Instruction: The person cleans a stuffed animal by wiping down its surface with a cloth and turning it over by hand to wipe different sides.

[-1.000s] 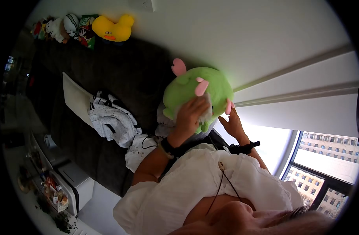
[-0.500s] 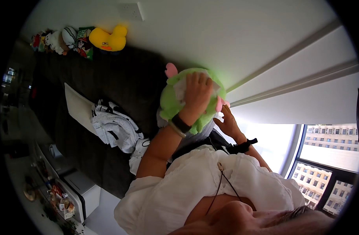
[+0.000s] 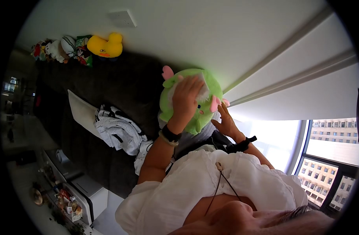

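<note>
A round green plush toy (image 3: 214, 81) with pink parts rests against the wall. My left hand (image 3: 184, 96), fingers together, presses a whitish cloth (image 3: 203, 92) onto the upper face of the plush. Part of the cloth sticks out to the right of the fingers, and the rest is hidden under the hand. My right hand (image 3: 227, 123) is at the lower right side of the plush, fingers apart, its fingertips by a pink part. Whether they touch the plush is unclear.
A dark couch (image 3: 124, 82) runs along the wall. On it lie a pale flat panel (image 3: 81, 113) and a crumpled white-and-black garment (image 3: 118, 131). A yellow plush (image 3: 109, 46) and other toys line the far end. Blinds and a window (image 3: 318, 174) are at right.
My left hand has moved up the plush with the cloth, then slightly left, uncovering a small face on the plush. My right hand stays beside it. The view has shifted a little.
</note>
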### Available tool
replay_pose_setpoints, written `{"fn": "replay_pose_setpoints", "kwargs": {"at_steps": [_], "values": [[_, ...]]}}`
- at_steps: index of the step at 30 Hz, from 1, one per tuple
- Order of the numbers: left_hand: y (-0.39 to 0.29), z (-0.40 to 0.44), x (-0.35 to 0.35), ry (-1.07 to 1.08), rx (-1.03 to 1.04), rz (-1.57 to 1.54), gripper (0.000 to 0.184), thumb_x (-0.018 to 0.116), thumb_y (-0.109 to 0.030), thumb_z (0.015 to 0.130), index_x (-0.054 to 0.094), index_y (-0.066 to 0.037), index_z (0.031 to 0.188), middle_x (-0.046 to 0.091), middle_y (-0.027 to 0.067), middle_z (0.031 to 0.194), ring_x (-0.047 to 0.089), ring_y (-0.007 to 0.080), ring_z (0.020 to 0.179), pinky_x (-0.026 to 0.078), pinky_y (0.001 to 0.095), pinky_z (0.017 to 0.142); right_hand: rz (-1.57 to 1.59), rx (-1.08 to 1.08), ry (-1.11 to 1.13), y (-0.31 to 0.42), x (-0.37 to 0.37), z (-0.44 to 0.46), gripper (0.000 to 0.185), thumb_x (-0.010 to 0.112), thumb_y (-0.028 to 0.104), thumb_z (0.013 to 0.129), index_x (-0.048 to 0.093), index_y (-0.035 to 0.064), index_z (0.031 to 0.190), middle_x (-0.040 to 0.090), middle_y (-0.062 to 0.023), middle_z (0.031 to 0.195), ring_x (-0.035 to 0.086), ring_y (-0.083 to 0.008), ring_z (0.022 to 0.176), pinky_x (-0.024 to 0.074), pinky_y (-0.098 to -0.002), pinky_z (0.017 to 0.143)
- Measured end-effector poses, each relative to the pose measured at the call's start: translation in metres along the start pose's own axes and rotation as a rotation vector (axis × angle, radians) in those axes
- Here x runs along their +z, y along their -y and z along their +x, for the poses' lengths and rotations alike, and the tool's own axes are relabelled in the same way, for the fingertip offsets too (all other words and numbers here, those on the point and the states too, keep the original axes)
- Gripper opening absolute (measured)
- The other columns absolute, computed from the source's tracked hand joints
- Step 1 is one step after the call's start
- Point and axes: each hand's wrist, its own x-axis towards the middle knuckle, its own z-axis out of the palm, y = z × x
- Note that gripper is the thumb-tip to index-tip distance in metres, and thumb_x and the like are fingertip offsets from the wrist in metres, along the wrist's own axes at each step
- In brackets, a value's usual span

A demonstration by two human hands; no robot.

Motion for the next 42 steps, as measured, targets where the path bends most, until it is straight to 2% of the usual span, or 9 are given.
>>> {"fn": "replay_pose_setpoints", "kwargs": {"at_steps": [4,7,15,18,23,26,32,38,42], "values": [[-0.010,-0.066,0.029,0.219,0.193,-0.075,0.056,0.059,0.009,0.071,0.067,-0.005,0.124,0.065,0.0167,0.128,0.059,0.0393,0.120,0.045,0.0449,0.106,0.011,-0.027,0.023,-0.006,-0.002,0.006,0.082,0.074,0.009,0.080,0.032,0.0034,0.151,0.027,-0.0281,0.156,0.035,-0.0486,0.140,0.0417,-0.0493,0.110],[-0.004,-0.111,0.025,0.448,-0.016,-0.548,0.055,0.057,0.010,0.075,0.066,-0.006,0.127,0.065,0.0161,0.129,0.059,0.0367,0.124,0.044,0.0420,0.108,-0.039,-0.119,-0.023,0.004,-0.002,0.002,0.081,0.075,0.009,0.079,0.034,0.0025,0.149,0.028,-0.0285,0.156,0.036,-0.0484,0.140,0.0413,-0.0484,0.111],[0.078,-0.052,-0.016,-0.342,-0.420,-0.242,0.059,0.046,0.018,0.080,0.061,-0.004,0.134,0.062,0.0183,0.135,0.060,0.0337,0.125,0.047,0.0394,0.106,-0.003,-0.016,0.003,-0.008,0.000,0.005,0.081,0.075,0.013,0.082,0.033,0.0025,0.150,0.030,-0.0304,0.155,0.037,-0.0480,0.139,0.0408,-0.0484,0.111],[0.081,-0.073,0.020,-0.112,-0.422,-0.134,0.059,0.047,0.017,0.080,0.059,-0.003,0.135,0.061,0.0195,0.134,0.058,0.0388,0.126,0.047,0.0416,0.105,0.015,0.015,-0.004,-0.004,0.000,0.006,0.080,0.075,0.013,0.082,0.033,0.0029,0.150,0.031,-0.0295,0.154,0.037,-0.0475,0.139,0.0402,-0.0482,0.111],[0.018,-0.127,0.012,0.091,-0.112,0.063,0.055,0.057,0.010,0.075,0.065,-0.005,0.128,0.059,0.0193,0.136,0.055,0.0370,0.126,0.045,0.0467,0.105,0.057,0.012,-0.032,-0.004,-0.002,0.004,0.078,0.074,0.011,0.082,0.035,0.0035,0.149,0.034,-0.0277,0.153,0.037,-0.0466,0.140,0.0397,-0.0478,0.112],[0.024,-0.184,0.026,0.362,0.023,-0.148,0.048,0.059,0.008,0.077,0.068,-0.005,0.122,0.062,0.0182,0.131,0.058,0.0394,0.122,0.048,0.0470,0.102,0.022,-0.008,0.009,-0.007,-0.003,0.004,0.076,0.073,0.009,0.081,0.037,0.0036,0.148,0.035,-0.0272,0.153,0.037,-0.0466,0.140,0.0399,-0.0476,0.112],[0.009,-0.104,-0.015,-0.192,-0.144,-0.095,0.049,0.065,0.003,0.071,0.071,-0.008,0.119,0.063,0.0164,0.131,0.058,0.0391,0.124,0.047,0.0475,0.103,-0.010,-0.024,-0.010,-0.008,0.000,0.005,0.070,0.073,0.007,0.081,0.042,0.0026,0.143,0.036,-0.0294,0.152,0.038,-0.0475,0.139,0.0401,-0.0474,0.111],[0.012,-0.089,0.027,0.059,0.220,0.108,0.037,0.062,-0.006,0.082,0.067,-0.006,0.119,0.064,0.0094,0.127,0.059,0.0339,0.117,0.049,0.0481,0.098,0.052,0.004,0.018,0.001,-0.006,0.006,0.066,0.073,0.008,0.081,0.045,0.0020,0.140,0.039,-0.0282,0.150,0.043,-0.0464,0.136,0.0424,-0.0472,0.109],[0.021,-0.165,0.052,0.309,0.209,0.008,0.037,0.065,-0.012,0.079,0.072,-0.009,0.115,0.065,0.0028,0.128,0.060,0.0297,0.112,0.048,0.0434,0.100,0.006,-0.006,0.007,-0.014,-0.002,0.003,0.069,0.072,0.008,0.081,0.043,0.0049,0.144,0.040,-0.0247,0.150,0.049,-0.0450,0.130,0.0465,-0.0462,0.104]]}}
